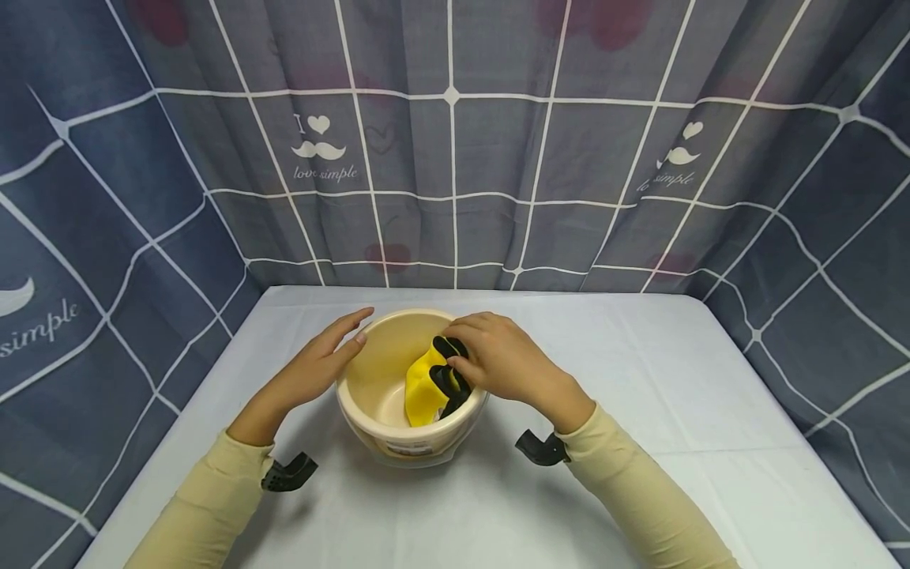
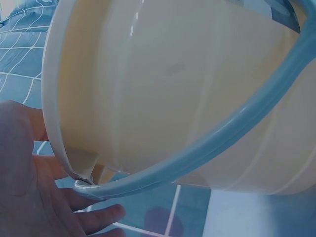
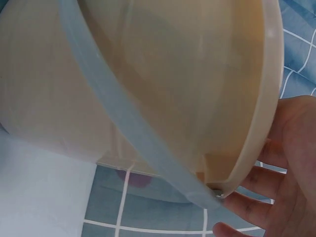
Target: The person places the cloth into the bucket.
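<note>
A cream plastic bucket (image 1: 387, 336) stands upright on the white table. A yellow and black item (image 1: 424, 387), soft-looking with black finger-like ends, rests inside against its right wall. At the left rim is my left hand (image 1: 313, 370); its thumb touches the rim and its fingers extend along the outside. My right hand (image 1: 505, 359) grips the right rim, thumb inside near the black ends, other fingers curved over the edge. The left wrist view shows the bucket's handle (image 2: 207, 148) swung down, its end beside my fingers (image 2: 101, 219). In the right wrist view, fingers (image 3: 261, 182) lie by the rim.
The white cloth-covered table (image 1: 604, 340) extends to both sides of the bucket. A grey-blue checked curtain (image 1: 490, 150) hangs behind it and along both sides. Black wrist mounts (image 1: 543, 449) stick out below the beige sleeves (image 1: 626, 490).
</note>
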